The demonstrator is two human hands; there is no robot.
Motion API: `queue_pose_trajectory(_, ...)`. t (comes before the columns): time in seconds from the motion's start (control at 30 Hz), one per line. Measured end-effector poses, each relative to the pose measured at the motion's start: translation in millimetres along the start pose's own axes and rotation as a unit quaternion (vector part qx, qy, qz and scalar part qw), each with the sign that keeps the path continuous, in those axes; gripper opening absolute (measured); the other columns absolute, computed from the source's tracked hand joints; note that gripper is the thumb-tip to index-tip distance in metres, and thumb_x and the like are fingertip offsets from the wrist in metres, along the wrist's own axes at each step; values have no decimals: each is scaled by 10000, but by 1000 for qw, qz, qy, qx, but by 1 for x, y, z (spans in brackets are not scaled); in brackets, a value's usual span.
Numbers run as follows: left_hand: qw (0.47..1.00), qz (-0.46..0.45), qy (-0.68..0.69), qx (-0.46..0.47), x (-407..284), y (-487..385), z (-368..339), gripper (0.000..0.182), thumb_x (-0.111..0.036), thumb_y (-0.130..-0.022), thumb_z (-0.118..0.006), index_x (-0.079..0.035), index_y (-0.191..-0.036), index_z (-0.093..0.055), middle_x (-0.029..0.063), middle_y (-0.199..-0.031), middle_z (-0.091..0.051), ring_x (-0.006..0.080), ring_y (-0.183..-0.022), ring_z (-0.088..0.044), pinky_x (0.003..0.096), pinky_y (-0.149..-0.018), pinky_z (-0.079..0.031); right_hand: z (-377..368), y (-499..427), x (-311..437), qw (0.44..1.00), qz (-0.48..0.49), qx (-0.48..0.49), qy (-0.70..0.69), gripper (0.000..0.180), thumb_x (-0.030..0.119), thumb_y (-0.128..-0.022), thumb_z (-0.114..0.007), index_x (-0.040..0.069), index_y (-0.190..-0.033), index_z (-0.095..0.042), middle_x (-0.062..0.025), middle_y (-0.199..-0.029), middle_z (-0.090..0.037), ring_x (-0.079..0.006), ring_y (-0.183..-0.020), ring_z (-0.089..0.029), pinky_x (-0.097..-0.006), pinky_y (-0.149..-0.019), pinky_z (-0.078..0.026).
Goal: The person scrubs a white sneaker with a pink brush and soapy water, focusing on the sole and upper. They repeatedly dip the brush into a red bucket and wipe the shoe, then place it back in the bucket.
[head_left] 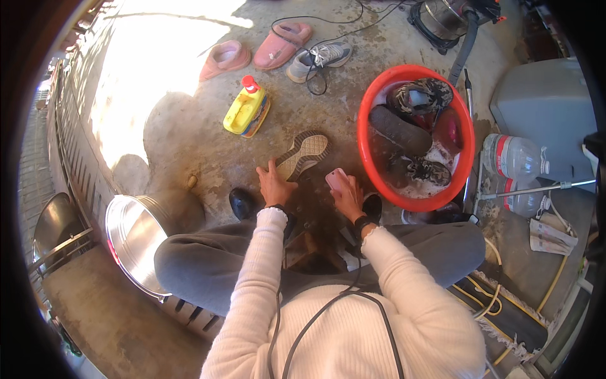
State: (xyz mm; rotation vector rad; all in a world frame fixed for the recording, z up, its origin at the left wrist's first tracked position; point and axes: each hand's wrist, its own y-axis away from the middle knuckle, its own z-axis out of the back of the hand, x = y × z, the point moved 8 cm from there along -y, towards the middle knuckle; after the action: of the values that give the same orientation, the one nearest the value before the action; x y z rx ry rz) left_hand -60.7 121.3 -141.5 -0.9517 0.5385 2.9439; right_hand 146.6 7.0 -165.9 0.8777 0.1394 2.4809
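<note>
My left hand (276, 186) rests with spread fingers on the near end of a shoe (307, 151), which lies sole up on the wet concrete. Its tan and dark patterned sole faces me; whether the fingers grip it I cannot tell. In my right hand (349, 195) is a pink scrubbing brush or block (337, 180), held to the right of the shoe, apart from it. A red plastic basin (367, 156) stands to the right, with several dark shoes (400, 130) in sudsy water.
A yellow detergent bottle (246, 111) lies ahead on the left. Pink slippers (282, 46), a grey sneaker (319, 60) and a black cable are farther off. A metal bucket (137, 241) is at left; water bottles (516, 154) and a grey bin (544, 113) are at right.
</note>
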Motion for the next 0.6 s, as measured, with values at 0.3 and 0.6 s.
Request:
queue_pose_trajectory(0.3,999,-20,-32,-7,-7,3,3,994,-99,-541,-960,-165,-1414,-492,219,-1308,-459,468,-1213,-561,526,-949,-547,3,-35,36,993,113,-31,26,775,216,-869,-784,268,-1569,-455,-140,-1377,-518,-402,-1260,-530,-570,-981,-459)
queue_pose_trajectory(0.6,999,6,-32,9,1,4,-3,1000,-112,-530,-950,-156,-1418,-494,231,-1306,-477,464,-1206,-569,507,-974,-544,8,-35,28,993,97,-50,-48,756,245,-874,-779,266,-1560,-462,-130,-1360,-508,-384,-1292,-508,-583,-1023,-435)
